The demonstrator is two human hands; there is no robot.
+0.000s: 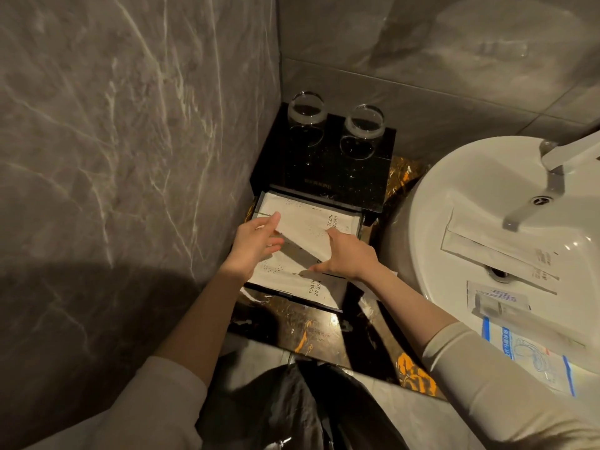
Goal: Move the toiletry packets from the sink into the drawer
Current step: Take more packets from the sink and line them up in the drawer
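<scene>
An open black drawer (354,219) sticks out of a black box on the counter. Inside lie white packets printed TOOTH BRUSH: one at the back (308,219), one at the front (292,284). My left hand (256,245) rests flat on the packets at the drawer's left, fingers spread. My right hand (347,254) presses down on them at the right, fingers apart. In the white sink (431,203) at the right lie long white packets (496,251), a clear packet with a small tube (496,303) and a blue-printed clear bag (532,355).
Two upturned glasses (306,112) (363,123) stand on the black box (328,170). A grey marble wall rises close on the left and behind. A chrome tap (552,180) hangs over the sink. The dark marble counter (311,329) ends just below the drawer.
</scene>
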